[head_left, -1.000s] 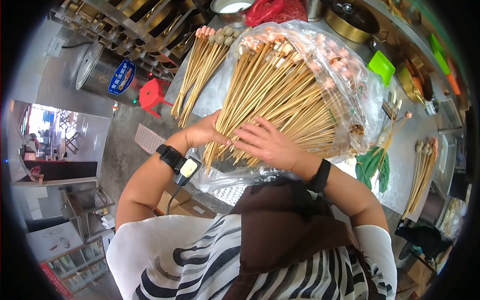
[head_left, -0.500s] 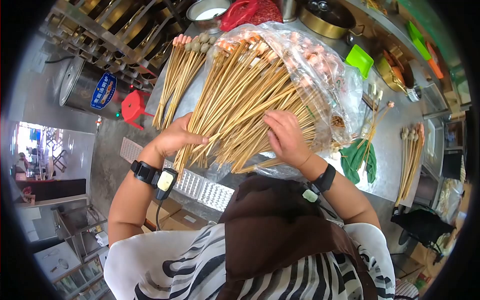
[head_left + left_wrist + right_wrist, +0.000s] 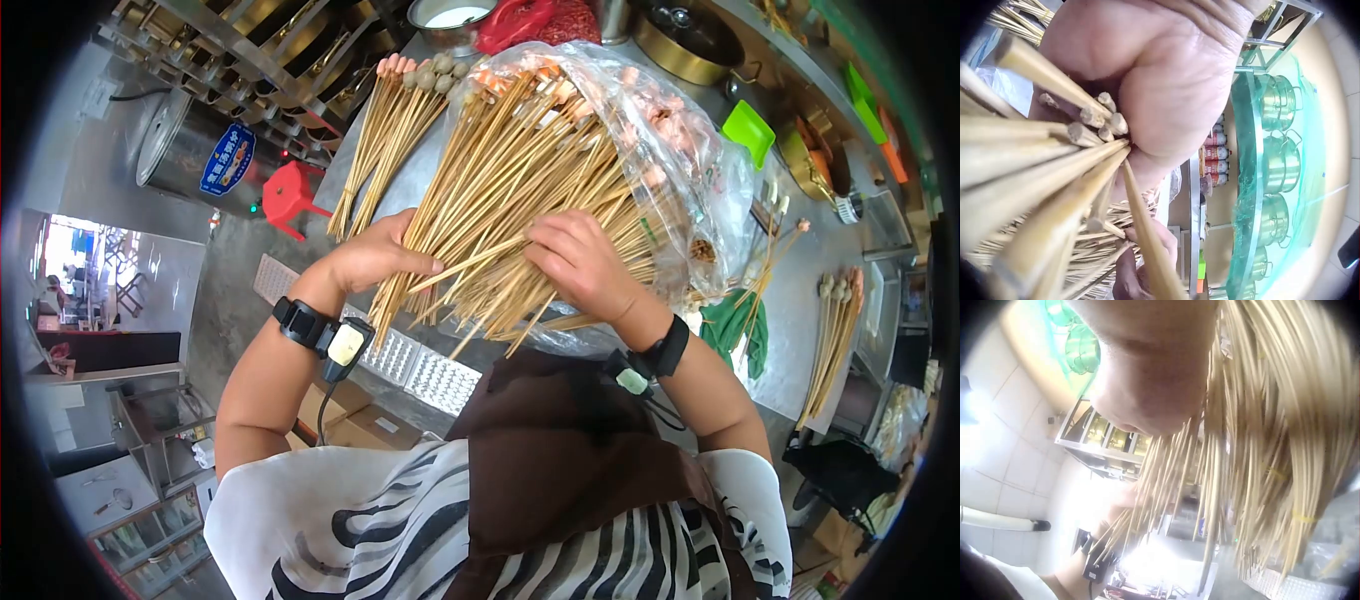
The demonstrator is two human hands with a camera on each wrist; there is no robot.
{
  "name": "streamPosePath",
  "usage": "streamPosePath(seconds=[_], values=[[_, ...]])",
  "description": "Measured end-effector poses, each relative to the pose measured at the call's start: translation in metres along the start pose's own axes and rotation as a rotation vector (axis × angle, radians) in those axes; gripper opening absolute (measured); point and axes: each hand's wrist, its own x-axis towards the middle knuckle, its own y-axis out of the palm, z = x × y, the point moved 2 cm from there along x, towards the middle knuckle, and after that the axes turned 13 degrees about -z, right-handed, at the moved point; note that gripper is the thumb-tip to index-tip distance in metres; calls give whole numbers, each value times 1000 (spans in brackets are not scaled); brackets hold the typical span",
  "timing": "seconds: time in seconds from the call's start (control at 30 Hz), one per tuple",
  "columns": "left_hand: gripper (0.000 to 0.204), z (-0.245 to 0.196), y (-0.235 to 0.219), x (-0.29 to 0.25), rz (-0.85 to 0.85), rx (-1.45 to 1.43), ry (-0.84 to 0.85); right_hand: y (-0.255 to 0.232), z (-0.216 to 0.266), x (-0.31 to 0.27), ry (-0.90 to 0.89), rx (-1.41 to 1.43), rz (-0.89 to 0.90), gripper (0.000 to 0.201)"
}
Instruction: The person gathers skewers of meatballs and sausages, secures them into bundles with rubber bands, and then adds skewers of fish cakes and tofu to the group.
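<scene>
A big heap of bamboo skewers, tipped with pinkish food pieces, lies partly inside a clear plastic bag. My left hand grips a bunch of the skewers near their bare ends, thumb laid across the top. In the left wrist view the cut skewer ends poke out beside the palm. My right hand is over the middle of the heap, fingers curled, pinching skewers near their bare ends. Seen from the right wrist, yellow bands circle some bundles; the right fingertips are hidden there.
Tied skewer bundles with grey and pink balls lie left of the bag; another bundle lies far right. A green cloth, a green scoop and a lidded brass pot share the metal table. A red stool stands left.
My right hand, spread flat over the skewers a second ago, has drawn up and curled its fingers around some. The left hand keeps hold of its bunch. The head view has shifted slightly.
</scene>
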Motion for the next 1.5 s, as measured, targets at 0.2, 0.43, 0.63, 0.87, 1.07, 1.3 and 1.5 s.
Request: streamPosePath(seconds=[0.2,0.43,0.63,0.87,1.07,1.3,1.5], values=[[66,2,0,6,-51,145,40,-6,2,-23,11,-6,68,24],[50,-12,7,1,-139,410,78,-19,-5,-18,219,-29,52,36],[48,-1,10,3,-178,240,109,-56,-54,-39,532,-344,-85,48],[46,41,10,17,-256,120,142,-110,-99,-8,425,-674,-126,52],[44,43,15,11,-325,98,151,-109,-117,-11,589,-425,-248,45],[35,50,17,18,-412,51,147,-102,-106,-12,728,-211,-328,41],[37,54,13,16,-433,136,196,-94,-88,-14,620,-385,-297,40]])
